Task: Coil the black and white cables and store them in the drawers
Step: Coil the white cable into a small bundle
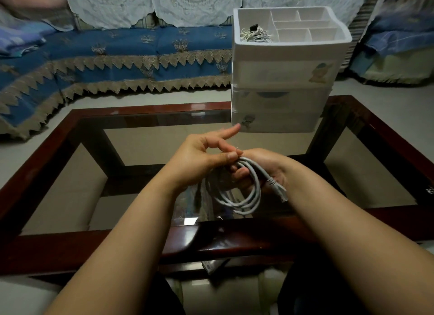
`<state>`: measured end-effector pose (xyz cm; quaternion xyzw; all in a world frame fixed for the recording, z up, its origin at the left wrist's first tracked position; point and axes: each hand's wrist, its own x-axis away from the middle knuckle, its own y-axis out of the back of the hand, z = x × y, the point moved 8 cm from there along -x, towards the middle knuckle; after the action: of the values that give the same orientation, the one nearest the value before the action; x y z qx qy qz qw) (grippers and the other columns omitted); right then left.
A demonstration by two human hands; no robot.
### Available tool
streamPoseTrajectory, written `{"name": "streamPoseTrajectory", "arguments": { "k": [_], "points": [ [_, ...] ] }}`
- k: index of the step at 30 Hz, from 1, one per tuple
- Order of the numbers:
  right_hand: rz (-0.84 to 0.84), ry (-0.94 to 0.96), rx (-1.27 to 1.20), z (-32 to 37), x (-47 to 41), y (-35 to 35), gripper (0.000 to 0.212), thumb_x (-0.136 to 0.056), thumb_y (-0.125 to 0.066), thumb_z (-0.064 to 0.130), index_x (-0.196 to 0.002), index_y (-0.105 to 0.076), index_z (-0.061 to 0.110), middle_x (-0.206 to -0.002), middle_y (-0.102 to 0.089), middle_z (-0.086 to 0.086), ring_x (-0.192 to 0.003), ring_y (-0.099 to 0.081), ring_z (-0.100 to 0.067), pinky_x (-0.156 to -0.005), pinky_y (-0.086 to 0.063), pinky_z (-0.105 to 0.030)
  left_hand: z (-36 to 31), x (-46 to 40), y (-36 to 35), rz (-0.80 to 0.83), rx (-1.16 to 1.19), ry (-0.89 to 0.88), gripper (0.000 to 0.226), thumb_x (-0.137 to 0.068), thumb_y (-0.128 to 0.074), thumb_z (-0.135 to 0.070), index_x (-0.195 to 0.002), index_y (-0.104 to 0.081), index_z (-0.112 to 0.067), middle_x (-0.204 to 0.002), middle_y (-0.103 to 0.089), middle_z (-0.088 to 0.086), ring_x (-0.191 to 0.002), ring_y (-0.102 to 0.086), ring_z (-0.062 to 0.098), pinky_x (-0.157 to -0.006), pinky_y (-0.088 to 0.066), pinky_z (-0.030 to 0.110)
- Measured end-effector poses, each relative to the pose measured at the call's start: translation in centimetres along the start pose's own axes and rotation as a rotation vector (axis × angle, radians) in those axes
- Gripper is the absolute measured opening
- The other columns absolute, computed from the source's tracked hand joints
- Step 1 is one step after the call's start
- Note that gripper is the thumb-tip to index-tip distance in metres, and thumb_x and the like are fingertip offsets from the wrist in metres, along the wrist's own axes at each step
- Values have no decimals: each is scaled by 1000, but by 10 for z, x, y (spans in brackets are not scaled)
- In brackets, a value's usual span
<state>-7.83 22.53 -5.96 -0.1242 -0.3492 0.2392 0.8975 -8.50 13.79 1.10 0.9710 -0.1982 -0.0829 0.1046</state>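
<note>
A white cable (244, 197) hangs in several loops over the glass table, held between both hands. My left hand (202, 155) pinches the top of the coil with thumb and curled fingers, its index finger pointing out. My right hand (265, 171) grips the coil from the right side, and the cable's plug end sticks out below it. A white drawer unit (281, 80) stands on the far side of the table; its open top tray holds another coiled light cable with a black piece (254, 33). All drawers look closed. No black cable shows on the table.
The glass-topped table has a dark red wooden frame (145, 110). A sofa with a blue cover and lace trim (117, 56) runs behind it. A small flat object (211, 265) lies under the table's near edge.
</note>
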Motion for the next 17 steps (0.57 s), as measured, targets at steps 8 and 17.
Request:
{"name": "streamPoseTrajectory", "arguments": {
  "k": [8, 17],
  "points": [
    [97, 234, 338, 18, 14, 0, 80, -78, -37, 79, -118, -64, 15, -100, -62, -20, -84, -55, -24, -79, -42, -33, 5, 0, -4, 100, -74, 21, 22, -93, -56, -14, -107, -72, -17, -136, -55, -11, -117, -59, 13, -94, -52, 38],
    [77, 269, 459, 28, 26, 11, 51, -84, -59, 42, -112, -62, 0, -84, -62, -8, -79, -56, -19, -71, -46, -27, 16, 3, -13, 241, -213, 128, 39, -96, -48, -38, -134, -45, -32, -126, -58, -3, -111, -60, 11, -95, -52, 35]
  ]
}}
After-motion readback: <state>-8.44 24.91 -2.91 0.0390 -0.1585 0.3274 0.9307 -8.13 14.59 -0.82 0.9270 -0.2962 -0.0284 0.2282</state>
